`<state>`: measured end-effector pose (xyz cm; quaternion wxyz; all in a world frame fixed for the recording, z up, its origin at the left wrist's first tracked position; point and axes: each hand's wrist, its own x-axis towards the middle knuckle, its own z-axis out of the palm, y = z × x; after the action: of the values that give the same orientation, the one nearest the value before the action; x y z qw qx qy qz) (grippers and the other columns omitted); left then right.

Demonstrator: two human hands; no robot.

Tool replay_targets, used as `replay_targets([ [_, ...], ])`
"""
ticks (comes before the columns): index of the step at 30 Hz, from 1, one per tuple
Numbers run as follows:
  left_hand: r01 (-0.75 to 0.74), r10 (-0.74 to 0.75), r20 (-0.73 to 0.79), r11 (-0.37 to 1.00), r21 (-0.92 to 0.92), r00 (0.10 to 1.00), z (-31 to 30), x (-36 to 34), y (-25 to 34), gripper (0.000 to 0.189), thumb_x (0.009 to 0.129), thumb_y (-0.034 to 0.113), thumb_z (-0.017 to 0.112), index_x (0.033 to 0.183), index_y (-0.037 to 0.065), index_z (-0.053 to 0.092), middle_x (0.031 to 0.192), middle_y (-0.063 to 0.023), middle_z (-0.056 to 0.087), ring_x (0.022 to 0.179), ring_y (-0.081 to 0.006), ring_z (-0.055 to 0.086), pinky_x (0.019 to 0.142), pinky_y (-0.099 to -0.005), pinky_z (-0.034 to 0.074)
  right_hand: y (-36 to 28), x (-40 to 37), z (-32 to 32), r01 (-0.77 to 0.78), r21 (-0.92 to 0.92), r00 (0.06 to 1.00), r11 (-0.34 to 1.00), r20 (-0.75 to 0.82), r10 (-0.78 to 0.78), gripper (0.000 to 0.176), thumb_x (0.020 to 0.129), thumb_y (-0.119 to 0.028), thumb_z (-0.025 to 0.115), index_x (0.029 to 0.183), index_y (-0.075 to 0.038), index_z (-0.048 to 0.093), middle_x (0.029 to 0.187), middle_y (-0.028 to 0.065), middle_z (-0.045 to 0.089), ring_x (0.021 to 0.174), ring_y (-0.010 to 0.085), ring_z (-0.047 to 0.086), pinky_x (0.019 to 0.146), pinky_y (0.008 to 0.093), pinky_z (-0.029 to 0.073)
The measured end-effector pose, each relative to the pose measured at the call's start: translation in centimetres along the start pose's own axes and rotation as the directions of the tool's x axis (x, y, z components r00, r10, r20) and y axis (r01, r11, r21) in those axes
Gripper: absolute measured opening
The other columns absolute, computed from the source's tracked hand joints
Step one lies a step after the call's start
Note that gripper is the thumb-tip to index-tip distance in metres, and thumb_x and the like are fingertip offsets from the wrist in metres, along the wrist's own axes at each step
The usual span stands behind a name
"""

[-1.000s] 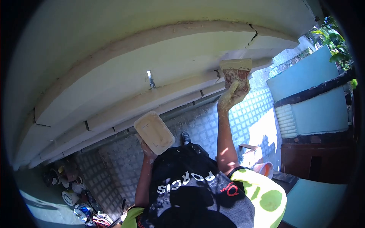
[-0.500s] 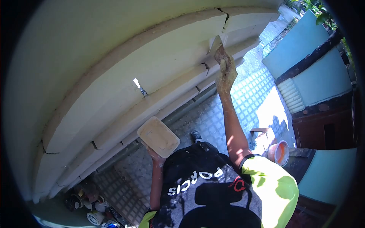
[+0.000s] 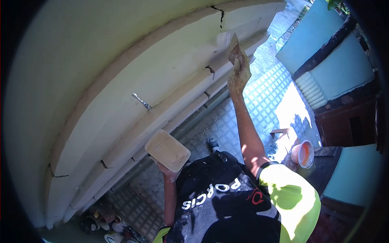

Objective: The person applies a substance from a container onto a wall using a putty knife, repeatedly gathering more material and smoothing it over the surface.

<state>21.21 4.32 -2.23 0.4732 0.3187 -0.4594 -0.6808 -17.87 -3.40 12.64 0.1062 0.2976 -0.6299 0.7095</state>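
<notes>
Head view: the right hand [image 3: 238, 77] is raised at full arm's reach and closed around the handle of a scraper [image 3: 234, 48]. The blade stands straight beyond the knuckles, its long axis carrying on the line of the forearm, and its tip points away from the body at the stepped moulding [image 3: 162, 81] of the pale wall. The blade edge seems to meet a smooth, lighter patch [image 3: 224, 39] just past the hand, with a crack [image 3: 221, 14] a little farther out along the same band.

The left hand [image 3: 168, 170] is held low and close to the chest. It grips a flat, plaster-coated board [image 3: 167, 150] from beneath, the board's long axis slanting across the body. The board is well apart from the scraper, so the right hand is much nearer the wall. Below both hands lies a tiled floor [image 3: 263, 97], with an orange bucket [image 3: 304, 154] outside the right elbow.
</notes>
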Motion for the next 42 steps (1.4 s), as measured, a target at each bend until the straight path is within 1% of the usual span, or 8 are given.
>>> replay_targets([
  [3, 0.103, -0.115, -0.02, 0.946, -0.306, 0.993, 0.5, -0.4, 0.5, 0.07, 0.099, 0.053, 0.046, 0.149, 0.008, 0.027, 0.14, -0.0157, 0.047, 0.122, -0.0306, 0.057, 0.097, -0.0518, 0.054, 1.1, 1.0, 0.5, -0.092, -0.143, 0.995, 0.985, 0.025, 0.097, 0.025, 0.103, -0.011, 0.047, 0.12, 0.001, 0.06, 0.11, 0.0194, 0.069, 0.1, 0.0247, 0.067, 0.09, 0.0342, 0.05],
  [5, -0.03, 0.031, -0.01, 0.992, 0.121, 0.999, 0.5, -0.5, 0.0, 0.074, 0.098, 0.059, 0.042, 0.15, 0.009, 0.026, 0.14, -0.0154, 0.047, 0.123, -0.0316, 0.057, 0.097, -0.053, 0.053, -0.2, -0.9, 2.2, -0.004, -0.102, 0.999, 0.995, 0.047, 0.009, 0.024, 0.102, -0.008, 0.048, 0.119, 0.001, 0.06, 0.11, 0.0185, 0.069, 0.1, 0.0247, 0.067, 0.089, 0.0343, 0.05],
  [7, -0.027, 0.03, -0.019, 0.984, 0.174, 0.999, 0.8, -0.7, -0.1, 0.078, 0.096, 0.066, 0.037, 0.15, 0.011, 0.026, 0.141, -0.0149, 0.047, 0.123, -0.0328, 0.056, 0.098, -0.0546, 0.052, -1.2, -3.5, 2.7, 0.042, -0.064, 0.994, 0.997, 0.103, -0.036, 0.023, 0.101, -0.005, 0.049, 0.119, 0.001, 0.06, 0.11, 0.0179, 0.069, 0.099, 0.0246, 0.068, 0.088, 0.0342, 0.051],
  [12, 0.135, -0.138, 0.021, 0.908, -0.397, 0.99, 1.2, -0.8, -0.5, 0.072, 0.099, 0.06, 0.033, 0.152, 0.013, 0.025, 0.146, -0.0124, 0.043, 0.126, -0.032, 0.054, 0.102, -0.0532, 0.049, -2.3, -5.7, 0.5, 0.051, 0.099, 0.954, 0.994, 0.29, -0.078, 0.023, 0.098, 0.0, 0.052, 0.12, 0.002, 0.06, 0.113, 0.0175, 0.069, 0.1, 0.024, 0.07, 0.087, 0.034, 0.054],
  [16, 0.165, -0.157, 0.064, 0.804, -0.571, 0.985, 1.3, -1.1, -0.9, 0.071, 0.1, 0.061, 0.025, 0.152, 0.013, 0.027, 0.148, -0.0116, 0.042, 0.128, -0.0327, 0.053, 0.102, -0.054, 0.048, 1.5, 0.6, -0.4, 0.028, -0.02, 0.998, 0.999, 0.052, -0.027, 0.031, 0.103, -0.011, 0.048, 0.129, 0.002, 0.056, 0.118, 0.0151, 0.067, 0.108, 0.0239, 0.066, 0.097, 0.0333, 0.048],
  [26, 0.207, -0.236, -0.058, 0.927, -0.313, 0.97, 3.4, -1.6, -1.0, 0.081, 0.094, 0.072, 0.028, 0.152, 0.015, 0.027, 0.146, -0.0124, 0.044, 0.129, -0.0326, 0.051, 0.103, -0.0565, 0.047, -2.1, -6.4, 0.7, 0.027, -0.032, 0.902, 0.999, 0.431, -0.011, 0.039, 0.095, 0.003, 0.053, 0.134, -0.002, 0.056, 0.115, 0.0177, 0.07, 0.102, 0.0246, 0.07, 0.089, 0.0322, 0.051],
  [33, 0.16, -0.28, -0.12, 0.794, -0.587, 0.952, 2.6, -2.1, -2.6, 0.085, 0.092, 0.074, 0.03, 0.151, 0.014, 0.031, 0.145, -0.0153, 0.046, 0.13, -0.033, 0.05, 0.104, -0.0568, 0.046, 2.6, 4.1, -1.5, 0.036, 0.068, 0.999, 0.997, 0.028, -0.038, 0.032, 0.102, -0.006, 0.047, 0.132, 0.004, 0.055, 0.123, 0.0172, 0.065, 0.115, 0.0232, 0.062, 0.101, 0.0338, 0.047],
  [42, 0.206, -0.295, -0.104, 0.839, -0.504, 0.95, 6.4, -1.0, -1.6, 0.092, 0.09, 0.079, 0.027, 0.152, 0.012, 0.029, 0.148, -0.0147, 0.044, 0.132, -0.0318, 0.049, 0.103, -0.0535, 0.047, -1.2, -2.9, -0.5, 0.118, 0.069, 0.906, 0.991, 0.401, -0.136, 0.027, 0.099, -0.003, 0.052, 0.123, -0.001, 0.064, 0.114, 0.0187, 0.07, 0.101, 0.0252, 0.07, 0.089, 0.0335, 0.053],
])
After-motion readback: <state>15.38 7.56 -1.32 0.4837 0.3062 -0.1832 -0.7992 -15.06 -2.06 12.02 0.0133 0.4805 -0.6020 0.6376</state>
